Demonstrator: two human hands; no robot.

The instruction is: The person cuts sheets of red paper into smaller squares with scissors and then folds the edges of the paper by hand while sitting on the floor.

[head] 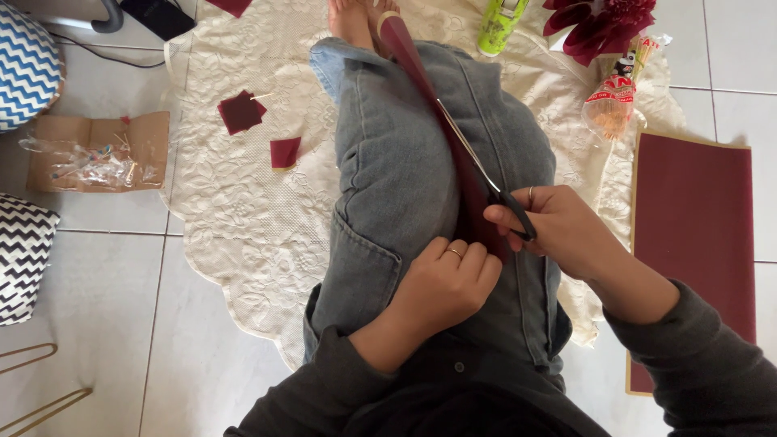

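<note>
The right hand holds black scissors; its fingers hide the handles. The left hand pinches dark red paper, perhaps folded, over a cream cloth on floor tiles.

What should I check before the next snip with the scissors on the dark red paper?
1. Right hand has the scissors by the handles: ok.
2. Left hand pinches the dark red paper near its end: ok.
3. Left fingers away from the blades: ok, though close to the handles.
4. Paper lying flat along the jeans: ok.
5. Blades lined up on a cut line: cannot tell.
</note>
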